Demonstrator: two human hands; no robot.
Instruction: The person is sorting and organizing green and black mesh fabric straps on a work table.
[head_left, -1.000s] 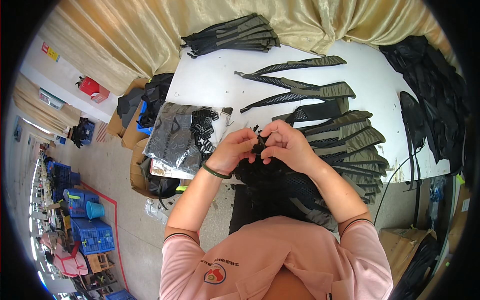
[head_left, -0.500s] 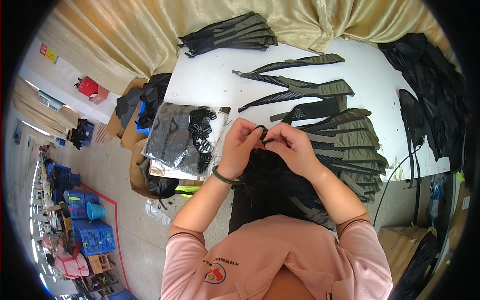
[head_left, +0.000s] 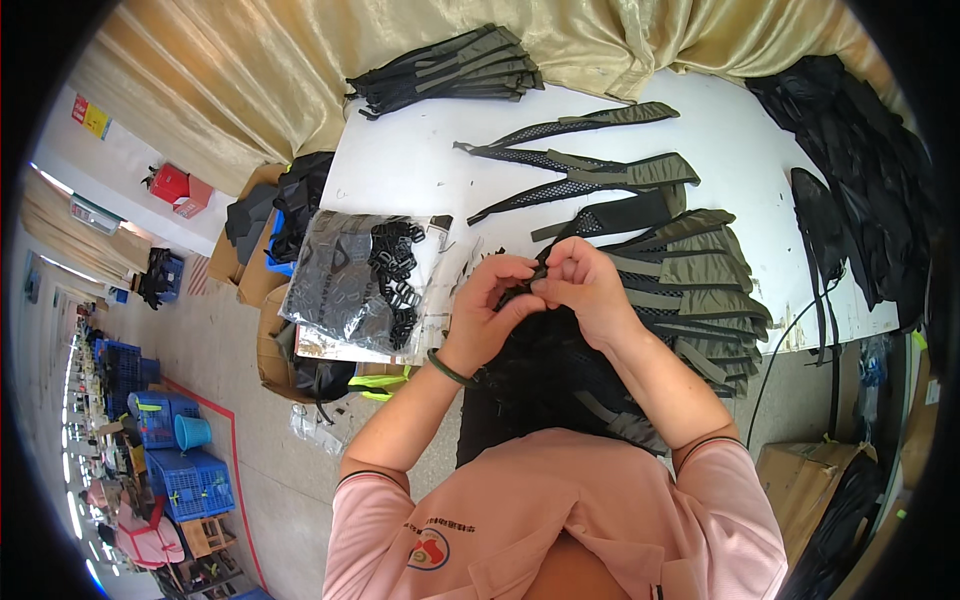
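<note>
My left hand (head_left: 492, 305) and my right hand (head_left: 590, 295) meet over the near edge of the table, fingertips almost touching. Between them is a black strap (head_left: 516, 294), pinched by both hands; a small dark piece at the fingertips is too hidden to make out. Black mesh fabric (head_left: 550, 360) hangs below the hands, over my lap. Right of my right hand lies a fanned stack of grey-green and black shoulder straps (head_left: 700, 290). To the left, black plastic buckles (head_left: 395, 270) spill out on a clear plastic bag (head_left: 335, 280) that holds more of them.
Several single straps (head_left: 620, 170) lie across the white table (head_left: 400, 150), with a bundle of straps (head_left: 450, 70) at the back. Black fabric pieces (head_left: 850, 190) pile at the right edge. Cardboard boxes (head_left: 275, 340) stand left of the table, and blue crates (head_left: 190, 480) farther off.
My left hand has turned and its fingers have spread a little around the black piece. My right hand has shifted slightly, still pinching. The view has moved a little.
</note>
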